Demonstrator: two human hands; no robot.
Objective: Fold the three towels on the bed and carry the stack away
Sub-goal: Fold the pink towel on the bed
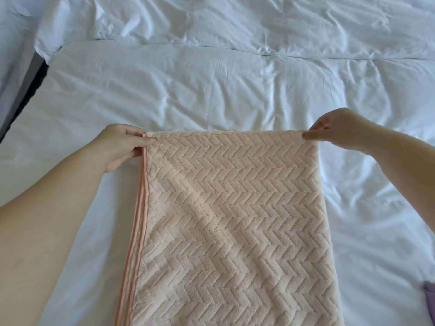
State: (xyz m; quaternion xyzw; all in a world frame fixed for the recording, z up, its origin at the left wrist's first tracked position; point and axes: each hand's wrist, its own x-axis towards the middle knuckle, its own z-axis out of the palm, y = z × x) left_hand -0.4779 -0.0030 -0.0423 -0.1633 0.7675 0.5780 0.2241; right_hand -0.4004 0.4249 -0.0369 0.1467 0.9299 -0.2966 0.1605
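Pinching the far corners of the pink towel (pixel 230 220), the left hand (pixel 122 147) and right hand (pixel 334 130) stretch it taut over the bed (pixel 188 90), likely squaring doubled edges before another fold.

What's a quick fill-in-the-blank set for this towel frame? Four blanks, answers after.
The left hand and the right hand each pinch a far ____ of the pink towel.
The towel lies on a ____ bed sheet.
Its darker trim runs down its ____ side.
A scrap of ____ cloth shows at the frame's right edge.
Missing words: corner; white; left; purple.
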